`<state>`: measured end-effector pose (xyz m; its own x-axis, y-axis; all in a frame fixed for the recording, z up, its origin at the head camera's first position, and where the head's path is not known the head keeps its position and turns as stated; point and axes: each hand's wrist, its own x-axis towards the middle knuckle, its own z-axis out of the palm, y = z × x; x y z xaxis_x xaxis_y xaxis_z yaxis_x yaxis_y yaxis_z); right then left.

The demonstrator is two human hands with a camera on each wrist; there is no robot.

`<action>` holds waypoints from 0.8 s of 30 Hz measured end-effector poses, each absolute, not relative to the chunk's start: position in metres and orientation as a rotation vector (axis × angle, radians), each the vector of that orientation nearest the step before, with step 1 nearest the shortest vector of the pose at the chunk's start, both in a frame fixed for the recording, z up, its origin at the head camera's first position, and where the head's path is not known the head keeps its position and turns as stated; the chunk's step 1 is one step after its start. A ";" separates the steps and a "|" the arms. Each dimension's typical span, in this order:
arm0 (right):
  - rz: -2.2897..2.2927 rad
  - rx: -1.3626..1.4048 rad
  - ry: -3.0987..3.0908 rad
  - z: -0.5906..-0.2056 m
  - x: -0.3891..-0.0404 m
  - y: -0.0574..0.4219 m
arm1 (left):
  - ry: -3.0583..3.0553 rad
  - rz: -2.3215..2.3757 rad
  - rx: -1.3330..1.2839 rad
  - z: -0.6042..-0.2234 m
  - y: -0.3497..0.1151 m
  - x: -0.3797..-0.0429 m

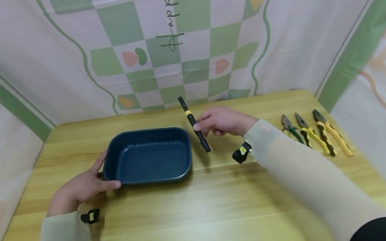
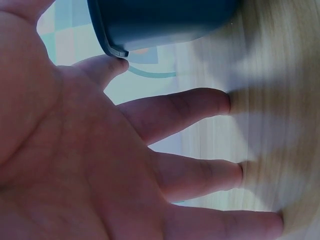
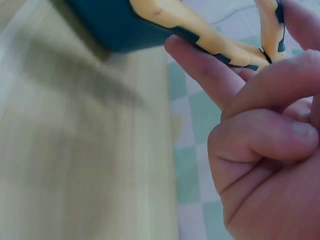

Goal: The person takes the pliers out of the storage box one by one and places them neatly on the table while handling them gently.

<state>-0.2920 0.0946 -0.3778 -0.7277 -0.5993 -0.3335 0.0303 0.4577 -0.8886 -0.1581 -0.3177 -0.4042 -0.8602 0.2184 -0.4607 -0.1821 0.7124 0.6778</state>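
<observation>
A dark blue rectangular dish stands on the table, its inside bare. My left hand is at its left end, thumb and index finger at the rim. In the left wrist view the other fingers are straight and spread, tips near the wood. Just past the dish's right side, my right hand pinches a pair of pliers, held up edge-on and tilted above the table. Their yellow-and-black handles show in the right wrist view, spread apart; the right wrist view leaves out the pliers' head.
On the right of the wooden table lie green-handled pliers, yellow-and-black pliers and orange-and-black pliers, side by side. A checkered cloth hangs behind the table's back edge, with patterned cloth at both sides.
</observation>
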 end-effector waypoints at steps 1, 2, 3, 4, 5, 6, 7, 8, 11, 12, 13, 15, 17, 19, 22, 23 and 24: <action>-1.287 -0.449 2.081 -0.380 -0.292 0.099 | 2.388 1.035 0.023 -0.404 -0.317 -0.158; -1.278 -0.434 2.097 -0.381 -0.292 0.103 | 2.384 1.041 0.019 -0.405 -0.317 -0.159; -1.256 -0.426 2.121 -0.383 -0.291 0.108 | 2.379 1.044 0.020 -0.405 -0.317 -0.159; -1.234 -0.411 2.149 -0.385 -0.291 0.112 | 2.374 1.049 0.018 -0.405 -0.317 -0.159; -1.209 -0.395 2.176 -0.386 -0.291 0.116 | 2.372 1.050 0.015 -0.405 -0.316 -0.159; -1.183 -0.381 2.203 -0.388 -0.290 0.120 | 2.372 1.051 0.011 -0.404 -0.316 -0.159; -1.155 -0.365 2.230 -0.390 -0.289 0.123 | 2.375 1.050 0.008 -0.404 -0.316 -0.158; -1.130 -0.348 2.255 -0.391 -0.289 0.126 | 2.378 1.049 0.004 -0.404 -0.316 -0.158; -1.093 -0.298 2.294 -0.396 -0.286 0.135 | 2.385 1.041 0.004 -0.404 -0.317 -0.158; -1.080 -0.291 2.305 -0.397 -0.284 0.138 | 2.387 1.039 0.005 -0.403 -0.317 -0.158; -1.065 -0.286 2.316 -0.399 -0.283 0.140 | 2.390 1.034 0.006 -0.403 -0.316 -0.158; -1.007 -0.291 2.352 -0.403 -0.281 0.143 | 2.394 1.029 0.008 -0.402 -0.316 -0.158; -0.928 -0.304 2.404 -0.405 -0.279 0.144 | 2.391 1.034 0.004 -0.401 -0.315 -0.157; -0.832 -0.306 2.453 -0.407 -0.277 0.145 | 2.388 1.040 0.002 -0.401 -0.316 -0.157; -0.729 -0.297 2.494 -0.408 -0.274 0.146 | 2.386 1.043 0.005 -0.402 -0.316 -0.157; -0.705 -0.288 2.498 -0.408 -0.273 0.146 | 2.387 1.042 0.008 -0.402 -0.316 -0.157; -0.687 -0.280 2.500 -0.408 -0.272 0.146 | 2.389 1.038 0.010 -0.402 -0.316 -0.157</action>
<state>-0.2722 0.1456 -0.4081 -0.8395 -0.3254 -0.4353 -0.0572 0.8494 -0.5246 -0.1575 -0.3161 -0.4021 -0.8595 0.2100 -0.4661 -0.1973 0.7048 0.6814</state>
